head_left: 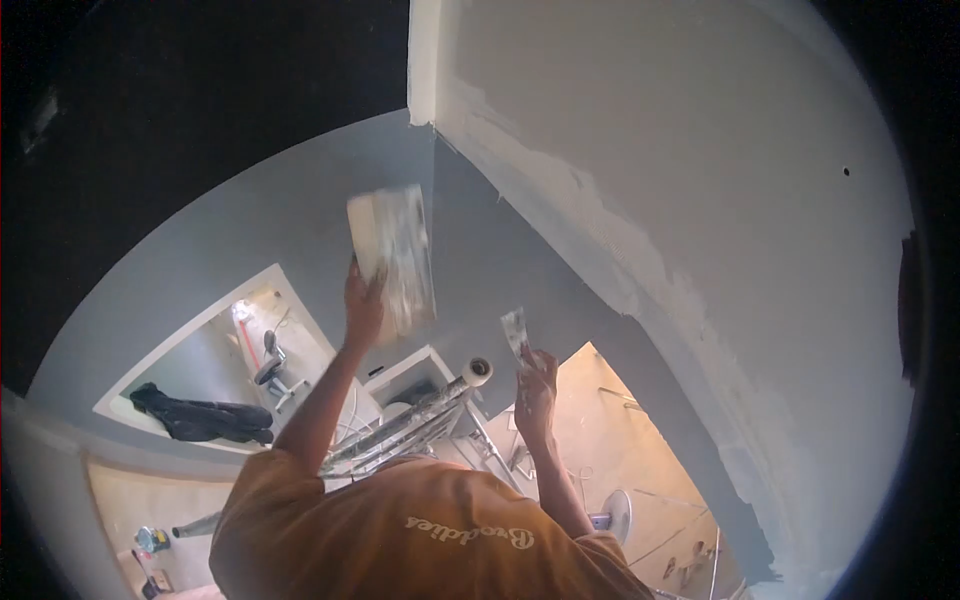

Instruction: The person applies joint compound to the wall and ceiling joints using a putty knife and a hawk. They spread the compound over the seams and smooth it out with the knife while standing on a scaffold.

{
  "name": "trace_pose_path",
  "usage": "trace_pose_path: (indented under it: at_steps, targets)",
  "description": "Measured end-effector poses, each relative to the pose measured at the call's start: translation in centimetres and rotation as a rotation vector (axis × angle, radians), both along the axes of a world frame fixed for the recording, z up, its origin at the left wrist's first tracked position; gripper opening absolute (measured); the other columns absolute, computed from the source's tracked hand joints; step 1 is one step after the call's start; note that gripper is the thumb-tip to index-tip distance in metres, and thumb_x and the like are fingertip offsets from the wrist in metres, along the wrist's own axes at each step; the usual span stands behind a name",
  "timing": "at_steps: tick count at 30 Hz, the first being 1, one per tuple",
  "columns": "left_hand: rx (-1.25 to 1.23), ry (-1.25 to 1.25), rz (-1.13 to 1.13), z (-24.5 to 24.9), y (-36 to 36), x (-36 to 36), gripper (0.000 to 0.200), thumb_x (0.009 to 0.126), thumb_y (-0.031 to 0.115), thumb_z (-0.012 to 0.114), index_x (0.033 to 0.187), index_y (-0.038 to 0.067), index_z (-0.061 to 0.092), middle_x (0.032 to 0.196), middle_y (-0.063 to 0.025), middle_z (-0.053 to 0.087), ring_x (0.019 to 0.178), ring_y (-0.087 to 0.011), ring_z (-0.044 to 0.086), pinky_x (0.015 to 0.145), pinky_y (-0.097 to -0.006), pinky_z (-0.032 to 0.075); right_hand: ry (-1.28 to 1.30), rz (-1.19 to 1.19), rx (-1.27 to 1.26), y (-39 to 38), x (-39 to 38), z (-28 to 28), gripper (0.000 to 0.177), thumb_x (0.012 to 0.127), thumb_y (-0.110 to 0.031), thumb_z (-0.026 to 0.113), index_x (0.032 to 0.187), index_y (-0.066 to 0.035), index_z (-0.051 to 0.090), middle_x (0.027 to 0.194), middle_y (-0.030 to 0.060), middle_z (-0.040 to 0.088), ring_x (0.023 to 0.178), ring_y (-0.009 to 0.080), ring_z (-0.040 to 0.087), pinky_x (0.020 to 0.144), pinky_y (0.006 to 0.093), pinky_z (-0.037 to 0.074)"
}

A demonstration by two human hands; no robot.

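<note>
My left hand (366,300) is raised and wrapped round the edge of a wide, flat board (392,250) smeared with whitish compound; the board is slightly blurred. Lower and to the right, my right hand (537,385) grips a putty knife (515,331), its blade pointing up and coated with pale compound. Both tools are apart from each other. Beyond them is a grey-blue wall surface (490,250). To the right, a pale surface (660,130) carries an uneven strip of white compound (600,225) along its edge.
Metal scaffold or ladder tubes (400,432) stand just in front of my body. A dark garment (200,415) lies across a white-framed opening (118,398) at left. A round fan-like object (619,515) is below right. A tape measure (152,540) lies lower left.
</note>
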State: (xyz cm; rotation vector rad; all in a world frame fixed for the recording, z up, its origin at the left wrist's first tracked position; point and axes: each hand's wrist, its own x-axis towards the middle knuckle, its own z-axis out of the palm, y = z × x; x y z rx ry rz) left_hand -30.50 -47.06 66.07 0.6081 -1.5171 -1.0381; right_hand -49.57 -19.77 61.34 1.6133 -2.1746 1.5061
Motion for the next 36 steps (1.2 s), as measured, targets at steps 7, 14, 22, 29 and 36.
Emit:
trace_pose_path:
  at_steps: [7, 14, 22, 29, 36]
  targets:
    - [-0.351, -0.017, 0.185, 8.1, -15.4, -13.2, 0.036, 0.095, 0.007, 0.061, 0.127, -0.005, 0.050, 0.108, -0.0227, 0.064, 0.098, -0.0348, 0.065, 0.086, -0.0412, 0.050, -0.275, -0.118, 0.021, 4.0, 1.5, -7.3, 0.045, 0.092, 0.007, 0.055, 0.135, -0.003, 0.058, 0.114, 0.0163, 0.054, 0.090, 0.0229, 0.058, 0.080, 0.0342, 0.051]
    - [-0.445, -0.059, 0.261, 7.9, -19.6, -18.4, 0.038, 0.097, 0.005, 0.056, 0.133, -0.004, 0.046, 0.112, -0.0263, 0.060, 0.110, -0.0449, 0.058, 0.096, -0.0485, 0.045, -0.439, -0.287, 0.137, 7.7, 5.5, -7.2, 0.039, 0.095, -0.004, 0.055, 0.134, -0.007, 0.060, 0.111, 0.0183, 0.055, 0.097, 0.0300, 0.058, 0.085, 0.0382, 0.050]
    - [-0.270, -0.015, 0.078, 7.8, -17.6, -21.2, 0.054, 0.096, 0.000, 0.052, 0.148, -0.001, 0.034, 0.140, -0.0287, 0.048, 0.130, -0.0421, 0.049, 0.104, -0.0471, 0.042, -0.426, -0.370, 0.119, 7.8, 6.6, -5.1, 0.038, 0.095, -0.004, 0.056, 0.132, -0.006, 0.061, 0.106, 0.0160, 0.056, 0.094, 0.0273, 0.059, 0.083, 0.0372, 0.051]
    - [-0.200, -0.039, 0.152, 5.4, -15.2, -25.1, 0.060, 0.095, 0.003, 0.058, 0.150, -0.004, 0.033, 0.128, -0.0290, 0.060, 0.118, -0.0387, 0.061, 0.102, -0.0434, 0.047, -0.422, -0.310, 0.115, 7.6, 6.3, -6.2, 0.037, 0.095, -0.004, 0.057, 0.132, -0.005, 0.061, 0.108, 0.0163, 0.057, 0.093, 0.0271, 0.059, 0.081, 0.0368, 0.051]
    - [-0.169, -0.074, 0.083, 6.9, -12.0, -21.2, 0.055, 0.095, -0.001, 0.053, 0.146, -0.010, 0.035, 0.139, -0.0325, 0.049, 0.130, -0.0439, 0.050, 0.107, -0.0445, 0.043, -0.477, -0.190, 0.182, 7.9, 5.2, -4.7, 0.037, 0.095, -0.006, 0.057, 0.132, -0.005, 0.061, 0.111, 0.0187, 0.057, 0.093, 0.0314, 0.060, 0.084, 0.0387, 0.052]
